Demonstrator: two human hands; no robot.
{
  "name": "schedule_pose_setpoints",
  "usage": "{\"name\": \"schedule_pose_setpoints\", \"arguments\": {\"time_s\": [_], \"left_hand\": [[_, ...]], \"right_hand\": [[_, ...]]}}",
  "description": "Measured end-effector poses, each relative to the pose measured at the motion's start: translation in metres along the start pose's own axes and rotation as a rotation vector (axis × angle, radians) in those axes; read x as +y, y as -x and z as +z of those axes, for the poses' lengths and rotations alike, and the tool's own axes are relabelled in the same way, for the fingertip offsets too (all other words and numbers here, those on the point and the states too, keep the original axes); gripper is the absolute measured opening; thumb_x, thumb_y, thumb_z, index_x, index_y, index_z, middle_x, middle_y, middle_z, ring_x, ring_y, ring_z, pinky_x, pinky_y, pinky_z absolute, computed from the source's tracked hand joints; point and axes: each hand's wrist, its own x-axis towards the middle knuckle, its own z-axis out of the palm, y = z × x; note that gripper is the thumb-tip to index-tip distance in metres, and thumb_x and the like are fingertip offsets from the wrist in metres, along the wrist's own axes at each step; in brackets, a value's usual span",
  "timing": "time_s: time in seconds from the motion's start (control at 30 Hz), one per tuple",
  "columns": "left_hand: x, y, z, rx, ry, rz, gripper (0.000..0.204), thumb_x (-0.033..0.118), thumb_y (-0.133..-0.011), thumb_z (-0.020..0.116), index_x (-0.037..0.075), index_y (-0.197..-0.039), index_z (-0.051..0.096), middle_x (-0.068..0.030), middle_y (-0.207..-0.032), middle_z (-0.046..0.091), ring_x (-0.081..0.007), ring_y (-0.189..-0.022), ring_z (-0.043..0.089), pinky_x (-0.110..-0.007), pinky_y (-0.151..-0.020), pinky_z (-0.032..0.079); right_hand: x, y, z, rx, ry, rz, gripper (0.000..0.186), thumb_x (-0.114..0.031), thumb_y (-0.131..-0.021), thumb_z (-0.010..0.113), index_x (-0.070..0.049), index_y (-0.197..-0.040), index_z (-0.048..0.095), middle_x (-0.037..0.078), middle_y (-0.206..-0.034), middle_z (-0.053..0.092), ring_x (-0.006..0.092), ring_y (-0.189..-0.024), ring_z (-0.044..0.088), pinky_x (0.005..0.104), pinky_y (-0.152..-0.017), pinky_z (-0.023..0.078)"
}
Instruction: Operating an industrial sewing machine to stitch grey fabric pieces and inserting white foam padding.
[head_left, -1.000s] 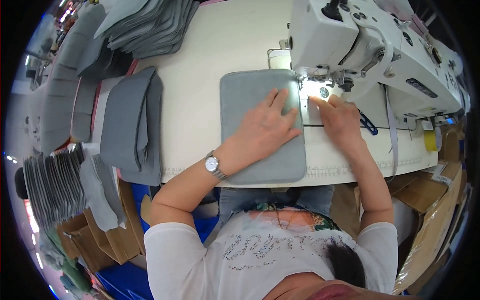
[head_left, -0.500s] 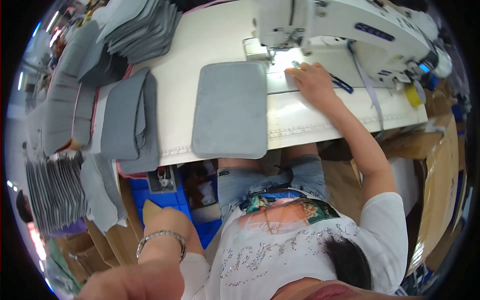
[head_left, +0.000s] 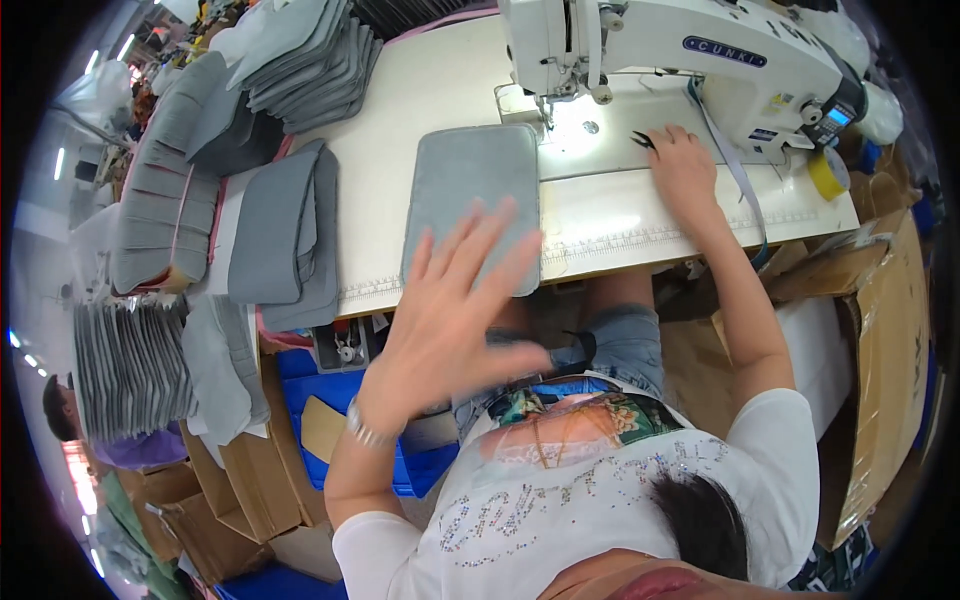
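Observation:
My left hand [head_left: 440, 310], slightly blurred, is raised with its fingers spread and nothing in it. It covers the near part of a flat grey rounded fabric panel [head_left: 475, 165] lying on the sewing table left of the needle. On the machine bed my right hand [head_left: 685, 175] lies over a pair of thread snips [head_left: 642, 139]. Its fingers are closed round them, and only the dark tips stick out to the left; the handles are hidden. Between the needle and the snips lies a small round metal piece [head_left: 591, 127].
The white sewing machine [head_left: 680, 45] stands at the back right. A yellow tape roll [head_left: 828, 174] and a hanging grey strap [head_left: 735, 165] are at its right. Folded grey pieces [head_left: 275, 230] and a stack of grey panels [head_left: 315, 65] lie left. Cardboard boxes [head_left: 880, 340] flank the table.
My left hand has risen from the lower left and opened over the panel's near edge. My right hand has moved right, from beside the small metal piece onto the snips.

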Motion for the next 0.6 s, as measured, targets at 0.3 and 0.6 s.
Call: {"name": "schedule_pose_setpoints", "arguments": {"time_s": [0.3, 0.6], "left_hand": [[-0.086, 0.090, 0.047, -0.042, -0.321, -0.291, 0.066, -0.003, -0.066, 0.066, 0.013, -0.129, 0.055, -0.0110, -0.141, 0.046, -0.0325, -0.130, 0.043, -0.054, -0.103, 0.036], [-0.089, 0.097, 0.032, 1.155, 1.080, -0.739, 0.044, 0.003, -0.090, 0.060, -0.001, -0.131, 0.046, -0.0069, -0.123, 0.056, -0.0184, -0.110, 0.056, -0.033, -0.096, 0.044]], "right_hand": [[0.021, -0.005, 0.005, -0.098, -0.098, -0.181, 0.026, -0.005, -0.080, 0.052, -0.005, -0.104, 0.062, 0.011, -0.094, 0.062, 0.0279, -0.092, 0.060, 0.0381, -0.077, 0.050], [0.022, -0.002, 0.027, -0.040, -0.187, -0.060, 0.022, -0.010, -0.090, 0.054, -0.012, -0.110, 0.062, 0.010, -0.101, 0.063, 0.0306, -0.092, 0.060, 0.0408, -0.075, 0.050]]}}
